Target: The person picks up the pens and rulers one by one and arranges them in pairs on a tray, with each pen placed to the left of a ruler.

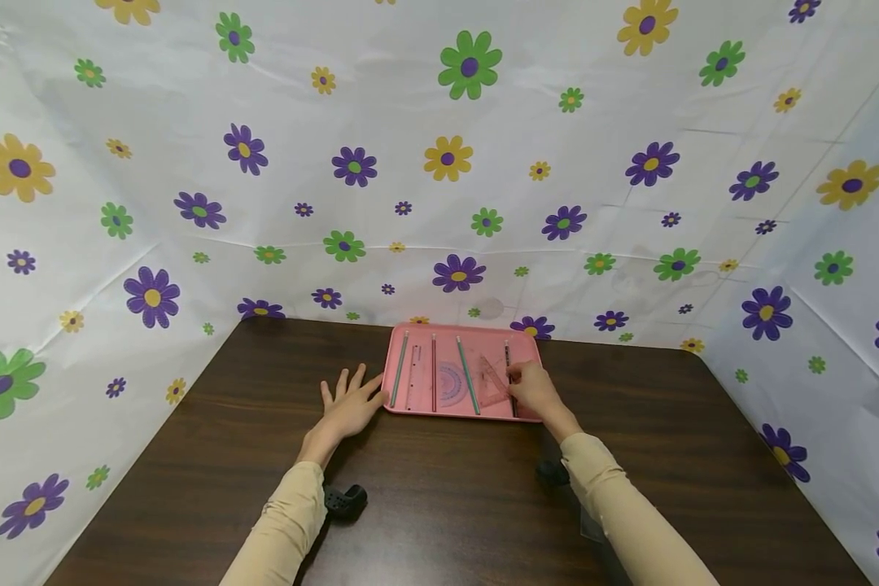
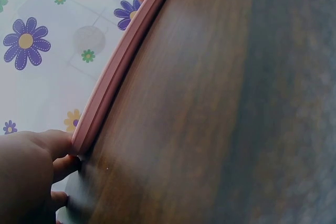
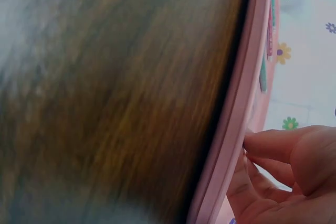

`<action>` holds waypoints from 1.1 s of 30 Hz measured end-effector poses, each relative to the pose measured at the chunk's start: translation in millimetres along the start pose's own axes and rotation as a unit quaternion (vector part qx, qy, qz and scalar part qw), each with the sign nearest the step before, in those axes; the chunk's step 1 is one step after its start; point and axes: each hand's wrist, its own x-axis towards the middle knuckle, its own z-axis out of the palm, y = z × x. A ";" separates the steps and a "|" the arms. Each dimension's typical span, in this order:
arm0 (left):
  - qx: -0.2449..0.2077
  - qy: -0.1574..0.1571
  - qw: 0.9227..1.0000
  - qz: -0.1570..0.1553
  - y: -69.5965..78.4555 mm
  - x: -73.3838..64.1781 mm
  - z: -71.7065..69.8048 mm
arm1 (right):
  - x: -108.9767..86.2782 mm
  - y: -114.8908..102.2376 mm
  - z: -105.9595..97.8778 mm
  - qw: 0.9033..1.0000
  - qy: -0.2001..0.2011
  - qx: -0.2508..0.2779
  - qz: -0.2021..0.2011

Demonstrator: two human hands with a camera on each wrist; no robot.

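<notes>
A pink tray lies on the table near the back wall. My right hand reaches over its right side, thumb and fingertips pinching a dark pencil that lies lengthwise there. In the right wrist view the tray's rim hides the pinched pencil. My left hand rests at the tray's front left corner with fingers spread, the thumb against the rim. Left of the dark pencil are a clear set square, a green pencil, a protractor, a red pencil, a clear ruler and another green pencil.
The dark wooden table extends around the tray. Behind and beside it hangs a white flowered sheet. A black device sits by my left wrist, and another dark one shows near the right sleeve.
</notes>
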 end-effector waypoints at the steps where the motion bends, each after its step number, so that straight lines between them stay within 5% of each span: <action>1: 0.001 -0.002 1.000 -0.001 0.1 -0.1 -0.1 | 0.2 -1.1 1.0 1.000 -0.001 0.001 0.000; 33: 0.001 -0.005 1.000 -0.002 0.4 1.5 0.0 | -14.2 -0.9 -1.5 0.999 0.032 0.042 0.008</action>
